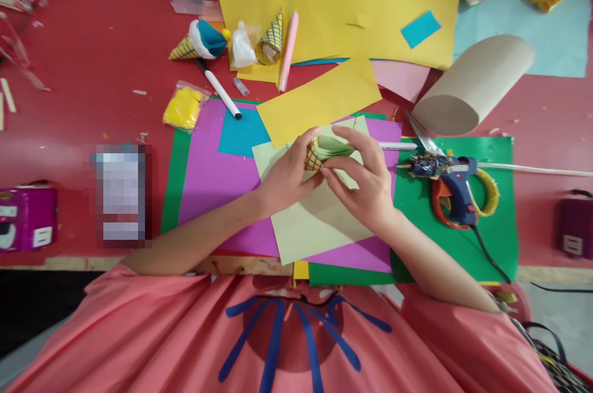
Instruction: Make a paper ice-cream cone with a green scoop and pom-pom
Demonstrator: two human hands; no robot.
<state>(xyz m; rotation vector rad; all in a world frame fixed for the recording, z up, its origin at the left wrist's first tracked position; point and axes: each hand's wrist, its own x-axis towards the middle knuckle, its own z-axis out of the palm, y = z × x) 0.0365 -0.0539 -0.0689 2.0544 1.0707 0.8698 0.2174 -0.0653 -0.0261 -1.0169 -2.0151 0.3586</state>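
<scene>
Pinching paper cone [314, 158] (gridded, green-filled), 2 hands: left hand [287, 173], right hand [365, 186].

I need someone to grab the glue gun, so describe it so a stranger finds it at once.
On the green sheet right of the right hand lies the glue gun. It is blue with an orange trigger and a black cord, unlike the scissors beside it.

No readable text

No words, brands or numbers can be read; left of the glue gun [456, 186], a pixelated patch [121, 195] hides its contents.
</scene>
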